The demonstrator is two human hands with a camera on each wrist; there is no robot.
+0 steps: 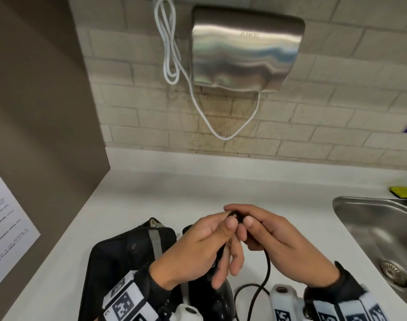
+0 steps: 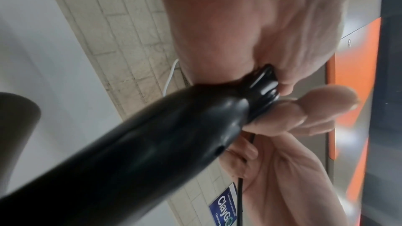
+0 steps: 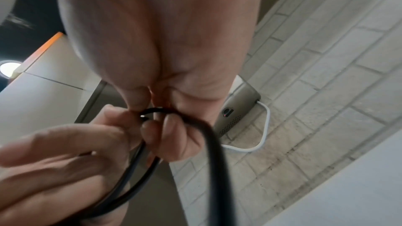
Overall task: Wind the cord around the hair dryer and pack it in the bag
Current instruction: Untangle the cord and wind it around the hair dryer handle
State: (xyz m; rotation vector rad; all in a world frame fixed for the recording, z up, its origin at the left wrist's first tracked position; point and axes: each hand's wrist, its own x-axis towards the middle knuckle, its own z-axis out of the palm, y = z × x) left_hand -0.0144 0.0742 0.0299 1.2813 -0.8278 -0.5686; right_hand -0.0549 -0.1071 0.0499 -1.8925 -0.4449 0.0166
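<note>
While the left hand (image 1: 199,247) grips the black hair dryer (image 2: 121,152), the right hand (image 1: 275,238) pinches its cord (image 1: 266,272) above the worktop (image 1: 151,181).

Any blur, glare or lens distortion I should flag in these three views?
Head view: sharp, wide-angle bending of the wall, streaky reflections on the hand dryer. Left wrist: hair dryer close and soft. Right wrist: cord smeared, right hand blurred.

Black hair dryer handle (image 2: 135,152) runs from 7 o'clock toward centre. Left hand (image 2: 250,23) at 12 o'clock pinching handle's end. Right hand (image 2: 293,169) at 4 o'clock, fingers (image 2: 304,107) against handle end. Black cord (image 2: 240,200) hanging toward 6 o'clock. Brick wall (image 2: 121,40) behind.
</note>
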